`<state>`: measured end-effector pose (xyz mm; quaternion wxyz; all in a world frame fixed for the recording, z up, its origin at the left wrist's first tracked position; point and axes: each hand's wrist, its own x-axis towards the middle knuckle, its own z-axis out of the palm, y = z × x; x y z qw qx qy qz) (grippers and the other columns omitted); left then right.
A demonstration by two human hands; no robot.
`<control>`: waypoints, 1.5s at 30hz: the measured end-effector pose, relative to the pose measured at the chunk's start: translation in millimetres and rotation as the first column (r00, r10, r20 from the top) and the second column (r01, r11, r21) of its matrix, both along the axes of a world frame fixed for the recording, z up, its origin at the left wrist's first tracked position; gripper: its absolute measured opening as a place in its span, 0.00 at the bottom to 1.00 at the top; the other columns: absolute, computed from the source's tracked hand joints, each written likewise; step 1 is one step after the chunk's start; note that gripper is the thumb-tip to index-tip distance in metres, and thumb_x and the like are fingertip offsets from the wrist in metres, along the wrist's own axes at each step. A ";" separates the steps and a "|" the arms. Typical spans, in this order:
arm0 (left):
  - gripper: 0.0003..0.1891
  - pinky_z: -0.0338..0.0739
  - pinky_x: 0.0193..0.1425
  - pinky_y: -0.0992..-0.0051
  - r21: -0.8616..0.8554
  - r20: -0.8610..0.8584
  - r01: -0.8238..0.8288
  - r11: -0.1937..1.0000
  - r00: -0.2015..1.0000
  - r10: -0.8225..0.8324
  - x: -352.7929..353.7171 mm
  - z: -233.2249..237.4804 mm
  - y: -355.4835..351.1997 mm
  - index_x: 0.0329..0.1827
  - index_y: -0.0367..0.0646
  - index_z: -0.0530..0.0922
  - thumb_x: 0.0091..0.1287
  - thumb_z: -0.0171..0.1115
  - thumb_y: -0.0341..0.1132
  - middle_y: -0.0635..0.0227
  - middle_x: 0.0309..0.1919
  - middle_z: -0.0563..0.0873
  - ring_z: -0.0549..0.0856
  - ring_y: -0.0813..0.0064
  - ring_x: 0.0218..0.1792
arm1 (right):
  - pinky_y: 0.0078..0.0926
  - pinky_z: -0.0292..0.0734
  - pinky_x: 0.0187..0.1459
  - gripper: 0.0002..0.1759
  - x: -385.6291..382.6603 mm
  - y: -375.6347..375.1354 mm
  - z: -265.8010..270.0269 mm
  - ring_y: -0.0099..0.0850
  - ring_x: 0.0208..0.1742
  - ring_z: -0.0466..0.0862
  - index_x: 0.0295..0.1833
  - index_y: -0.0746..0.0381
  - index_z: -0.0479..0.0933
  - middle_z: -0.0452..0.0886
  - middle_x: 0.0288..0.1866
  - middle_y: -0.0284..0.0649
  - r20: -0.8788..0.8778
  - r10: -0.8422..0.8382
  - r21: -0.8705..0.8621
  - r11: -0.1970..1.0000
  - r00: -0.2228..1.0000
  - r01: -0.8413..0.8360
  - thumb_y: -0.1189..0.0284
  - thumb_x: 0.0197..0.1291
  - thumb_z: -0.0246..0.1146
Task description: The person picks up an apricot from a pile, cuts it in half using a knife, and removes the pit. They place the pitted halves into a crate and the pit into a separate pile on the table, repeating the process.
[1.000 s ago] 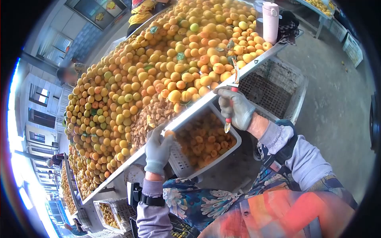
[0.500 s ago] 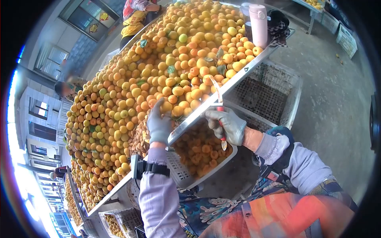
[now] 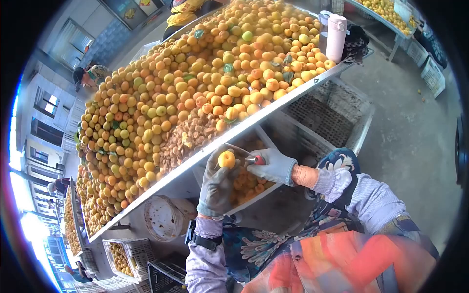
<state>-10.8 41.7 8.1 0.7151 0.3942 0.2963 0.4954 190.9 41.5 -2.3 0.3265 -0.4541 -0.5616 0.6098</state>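
My left hand (image 3: 217, 188), in a grey glove, holds a yellow apricot (image 3: 226, 159) between thumb and fingers. Close beside it on the right, my gloved right hand (image 3: 274, 167) is closed around the red handle of a small tool (image 3: 258, 160); the tool's tip lies near the fruit. Both hands are in front of the table's metal edge (image 3: 195, 162), above a crate of halved orange apricots (image 3: 249, 193) that they partly cover. A heap of brown pits (image 3: 190, 139) lies on the table by the edge, beside a large pile of whole apricots (image 3: 161, 100).
A pink bottle (image 3: 336, 39) stands at the table's far right corner. Below are a white crate (image 3: 359, 105), a stained white bucket (image 3: 163, 218) and a crate of apricots (image 3: 128, 259). One person (image 3: 90, 77) is at the table's left side, another (image 3: 185, 10) behind it.
My left hand has moved from the pile down to the front of the table edge and now holds an apricot. My right hand has come beside it, and the tool has turned toward the fruit.
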 end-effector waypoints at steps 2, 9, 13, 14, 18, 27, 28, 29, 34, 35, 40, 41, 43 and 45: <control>0.35 0.73 0.64 0.66 0.102 -0.028 0.063 0.993 0.998 -0.061 -6.5 -16.0 0.4 0.72 0.40 0.63 0.61 0.69 0.32 0.62 0.56 0.78 0.79 0.67 0.56 | 0.17 0.71 0.30 0.10 -3.0 -7.1 3.9 0.16 0.27 0.74 0.41 0.59 0.77 0.76 0.26 0.26 0.108 0.038 -0.004 0.999 0.993 -0.038 0.64 0.63 0.64; 0.38 0.72 0.67 0.65 -0.074 0.128 0.036 0.997 0.991 -0.026 -1.8 -28.4 -7.7 0.72 0.39 0.61 0.60 0.70 0.31 0.62 0.62 0.74 0.77 0.66 0.60 | 0.24 0.72 0.32 0.10 -11.6 -22.5 -7.3 0.22 0.26 0.74 0.39 0.62 0.76 0.75 0.24 0.31 0.164 0.023 0.029 0.999 0.986 -0.028 0.66 0.63 0.61; 0.37 0.72 0.66 0.68 0.111 0.065 0.061 0.992 0.996 -0.068 -2.7 -33.0 -5.0 0.72 0.39 0.62 0.60 0.70 0.31 0.62 0.61 0.75 0.77 0.68 0.59 | 0.18 0.70 0.31 0.10 -14.2 -27.7 2.6 0.15 0.29 0.72 0.44 0.60 0.79 0.76 0.27 0.26 0.102 0.020 -0.087 0.996 0.995 -0.011 0.66 0.63 0.64; 0.37 0.71 0.66 0.69 0.175 0.022 0.070 0.982 0.997 -0.075 -3.0 -29.7 -6.2 0.72 0.39 0.62 0.60 0.70 0.30 0.63 0.61 0.75 0.77 0.69 0.59 | 0.16 0.69 0.31 0.10 -14.8 -28.6 5.2 0.14 0.29 0.72 0.45 0.61 0.79 0.76 0.27 0.26 0.122 0.015 -0.078 0.997 0.992 -0.005 0.67 0.63 0.64; 0.36 0.71 0.66 0.73 0.271 -0.060 0.063 0.960 0.997 -0.048 -3.0 -22.7 -10.5 0.71 0.38 0.63 0.60 0.70 0.29 0.64 0.59 0.76 0.76 0.72 0.59 | 0.14 0.66 0.24 0.10 -15.7 -30.7 9.6 0.13 0.23 0.71 0.45 0.59 0.80 0.75 0.25 0.27 -0.006 -0.078 -0.122 0.990 0.997 0.076 0.65 0.64 0.62; 0.31 0.70 0.66 0.74 0.233 -0.227 0.168 0.958 0.967 -0.114 1.9 -2.2 -26.3 0.67 0.36 0.68 0.59 0.68 0.25 0.66 0.58 0.76 0.76 0.75 0.58 | 0.18 0.63 0.16 0.14 -27.2 -18.7 112.3 0.19 0.13 0.64 0.49 0.66 0.76 0.68 0.18 0.31 -0.457 -0.305 0.185 0.886 0.836 0.425 0.68 0.69 0.50; 0.30 0.70 0.66 0.74 0.112 -0.173 0.169 0.979 0.974 -0.148 4.2 -0.2 -27.7 0.66 0.36 0.69 0.59 0.68 0.25 0.66 0.58 0.77 0.76 0.75 0.58 | 0.18 0.65 0.18 0.15 -29.7 -17.5 111.3 0.19 0.14 0.63 0.50 0.67 0.75 0.67 0.18 0.31 -0.475 -0.287 0.197 0.887 0.832 0.418 0.68 0.70 0.49; 0.30 0.70 0.66 0.74 -0.011 -0.118 0.174 0.985 0.978 -0.174 5.5 2.2 -29.4 0.65 0.36 0.69 0.59 0.68 0.24 0.66 0.57 0.77 0.76 0.75 0.58 | 0.18 0.65 0.18 0.15 -32.9 -17.2 110.2 0.19 0.14 0.63 0.50 0.67 0.75 0.67 0.18 0.31 -0.471 -0.290 0.196 0.886 0.833 0.420 0.68 0.70 0.49; 0.29 0.71 0.65 0.74 0.038 -0.173 0.173 0.984 0.971 -0.164 4.7 8.0 -33.5 0.63 0.36 0.70 0.58 0.69 0.23 0.66 0.55 0.78 0.77 0.75 0.57 | 0.17 0.61 0.20 0.14 -44.3 -20.9 109.4 0.18 0.16 0.65 0.50 0.66 0.76 0.68 0.19 0.31 -0.461 -0.300 0.192 0.885 0.835 0.424 0.69 0.70 0.50; 0.28 0.72 0.65 0.74 0.025 -0.180 0.164 0.986 0.971 -0.156 5.0 5.9 -32.9 0.63 0.35 0.71 0.58 0.69 0.23 0.66 0.54 0.79 0.78 0.75 0.56 | 0.17 0.60 0.20 0.14 -46.0 -21.3 108.8 0.18 0.16 0.65 0.50 0.66 0.76 0.68 0.19 0.31 -0.466 -0.301 0.189 0.884 0.832 0.426 0.69 0.70 0.50; 0.27 0.76 0.60 0.75 0.001 -0.152 0.153 0.988 0.977 -0.151 4.7 7.8 -37.0 0.61 0.35 0.71 0.58 0.69 0.24 0.66 0.51 0.81 0.80 0.76 0.52 | 0.17 0.56 0.19 0.12 -40.6 -6.8 93.0 0.16 0.15 0.60 0.47 0.64 0.75 0.61 0.17 0.25 -0.599 -0.348 -0.071 0.920 0.721 0.385 0.68 0.72 0.50; 0.26 0.77 0.58 0.75 -0.023 -0.068 0.187 0.982 0.980 -0.188 3.6 8.1 -38.2 0.61 0.35 0.71 0.58 0.69 0.24 0.66 0.51 0.81 0.81 0.76 0.51 | 0.17 0.54 0.19 0.11 -31.8 2.7 89.5 0.16 0.14 0.58 0.46 0.63 0.74 0.57 0.17 0.22 -0.705 -0.461 -0.370 0.887 0.538 0.275 0.68 0.72 0.49; 0.27 0.77 0.58 0.75 -0.014 -0.081 0.127 0.992 0.988 -0.127 6.6 -6.2 -31.7 0.62 0.35 0.71 0.58 0.69 0.25 0.66 0.51 0.81 0.81 0.76 0.51 | 0.16 0.52 0.19 0.11 -14.4 14.8 57.5 0.15 0.15 0.54 0.46 0.63 0.73 0.53 0.18 0.21 -0.884 -0.385 -0.406 0.914 0.265 -0.025 0.68 0.73 0.48; 0.28 0.77 0.57 0.75 0.003 -0.075 0.046 0.999 0.996 -0.045 10.8 -11.4 -26.7 0.62 0.35 0.70 0.58 0.70 0.25 0.66 0.51 0.80 0.81 0.75 0.50 | 0.15 0.52 0.20 0.12 -19.9 1.2 62.1 0.13 0.15 0.54 0.47 0.64 0.73 0.54 0.19 0.21 -0.876 -0.411 -0.434 0.900 0.251 -0.044 0.68 0.74 0.47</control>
